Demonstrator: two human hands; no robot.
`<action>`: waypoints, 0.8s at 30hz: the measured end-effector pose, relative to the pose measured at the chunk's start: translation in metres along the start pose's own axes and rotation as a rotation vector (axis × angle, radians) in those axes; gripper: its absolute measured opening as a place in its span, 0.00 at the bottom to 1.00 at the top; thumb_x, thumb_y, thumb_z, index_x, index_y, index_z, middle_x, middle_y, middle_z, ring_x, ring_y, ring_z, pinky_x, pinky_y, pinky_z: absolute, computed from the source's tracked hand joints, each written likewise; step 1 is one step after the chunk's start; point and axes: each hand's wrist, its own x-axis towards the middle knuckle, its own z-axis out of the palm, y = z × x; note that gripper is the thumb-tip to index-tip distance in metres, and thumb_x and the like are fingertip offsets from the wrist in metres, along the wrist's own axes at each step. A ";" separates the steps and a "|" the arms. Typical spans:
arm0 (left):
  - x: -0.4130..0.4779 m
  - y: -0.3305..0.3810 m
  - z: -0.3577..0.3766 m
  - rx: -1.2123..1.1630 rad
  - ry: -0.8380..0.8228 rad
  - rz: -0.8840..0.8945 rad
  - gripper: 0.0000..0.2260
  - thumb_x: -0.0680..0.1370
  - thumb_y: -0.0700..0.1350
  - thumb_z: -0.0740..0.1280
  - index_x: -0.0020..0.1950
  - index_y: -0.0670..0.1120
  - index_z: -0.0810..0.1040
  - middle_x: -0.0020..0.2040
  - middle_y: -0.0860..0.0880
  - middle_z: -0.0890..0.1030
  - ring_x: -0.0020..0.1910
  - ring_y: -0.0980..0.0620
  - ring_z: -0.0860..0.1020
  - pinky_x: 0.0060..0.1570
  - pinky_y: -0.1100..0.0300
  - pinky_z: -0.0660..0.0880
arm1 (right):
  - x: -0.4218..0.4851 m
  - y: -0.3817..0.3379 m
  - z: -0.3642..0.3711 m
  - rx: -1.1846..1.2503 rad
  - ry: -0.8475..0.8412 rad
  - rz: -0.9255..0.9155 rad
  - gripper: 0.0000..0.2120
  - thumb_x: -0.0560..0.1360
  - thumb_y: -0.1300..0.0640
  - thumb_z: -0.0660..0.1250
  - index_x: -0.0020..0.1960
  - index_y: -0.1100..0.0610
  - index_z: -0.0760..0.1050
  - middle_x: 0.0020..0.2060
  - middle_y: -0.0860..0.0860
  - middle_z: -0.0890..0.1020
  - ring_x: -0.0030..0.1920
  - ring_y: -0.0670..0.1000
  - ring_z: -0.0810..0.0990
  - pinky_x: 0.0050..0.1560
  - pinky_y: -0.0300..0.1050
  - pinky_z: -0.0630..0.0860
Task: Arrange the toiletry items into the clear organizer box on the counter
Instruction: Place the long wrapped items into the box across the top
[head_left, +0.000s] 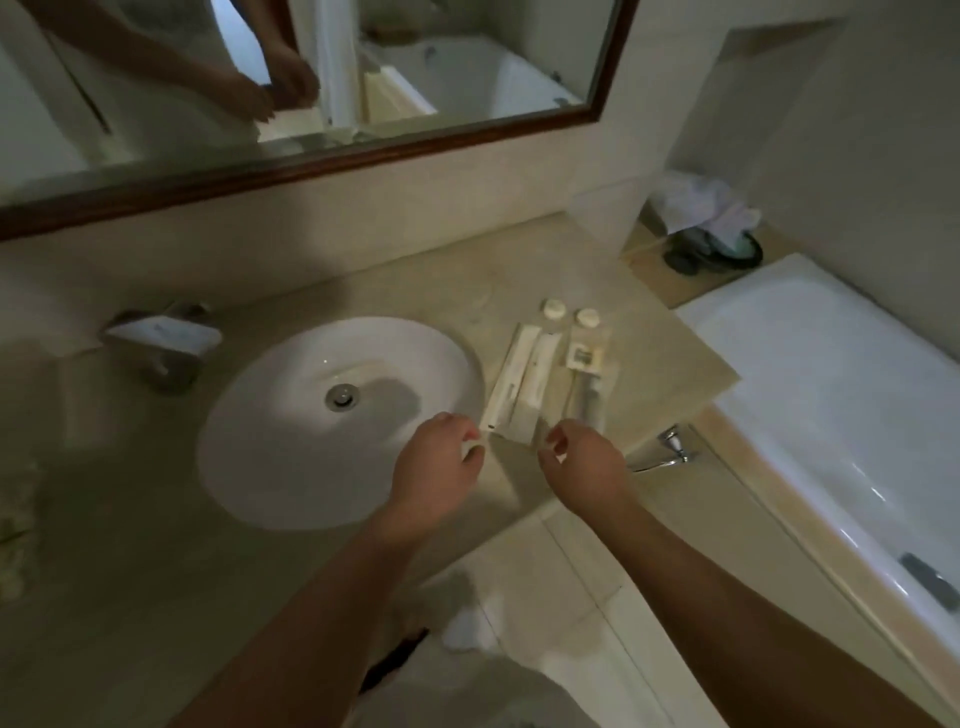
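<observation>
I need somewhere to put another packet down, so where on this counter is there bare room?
The counter is bare between the sink and the mirror's wall, and right of the two round caps toward the counter's edge. It's crowded right of the sink, where the long packets, small sachet and both hands, left hand and right hand, sit.

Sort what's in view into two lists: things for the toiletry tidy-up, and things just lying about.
For the job: long white packets, two round white caps, small sachet, wrapped item.

Lying about: sink, wall holder, bathtub, bin with white cloth.
</observation>
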 end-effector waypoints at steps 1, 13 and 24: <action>0.010 0.005 0.007 0.007 -0.011 0.005 0.09 0.75 0.47 0.66 0.53 0.47 0.79 0.50 0.47 0.79 0.51 0.48 0.77 0.51 0.55 0.75 | 0.008 0.010 -0.005 0.017 0.009 0.018 0.10 0.74 0.50 0.65 0.53 0.52 0.77 0.49 0.50 0.82 0.49 0.53 0.81 0.48 0.47 0.77; 0.159 0.052 0.066 -0.055 -0.049 -0.059 0.06 0.74 0.44 0.65 0.48 0.46 0.78 0.46 0.46 0.78 0.47 0.46 0.77 0.44 0.56 0.72 | 0.140 0.063 -0.043 -0.001 -0.010 0.035 0.10 0.76 0.48 0.63 0.54 0.51 0.76 0.49 0.50 0.81 0.48 0.52 0.80 0.48 0.48 0.77; 0.210 0.051 0.097 0.138 -0.055 -0.302 0.15 0.74 0.50 0.67 0.60 0.48 0.73 0.57 0.47 0.74 0.56 0.47 0.74 0.55 0.52 0.74 | 0.206 0.090 -0.046 0.007 -0.218 0.112 0.26 0.69 0.42 0.70 0.61 0.55 0.71 0.54 0.53 0.79 0.52 0.56 0.79 0.48 0.47 0.76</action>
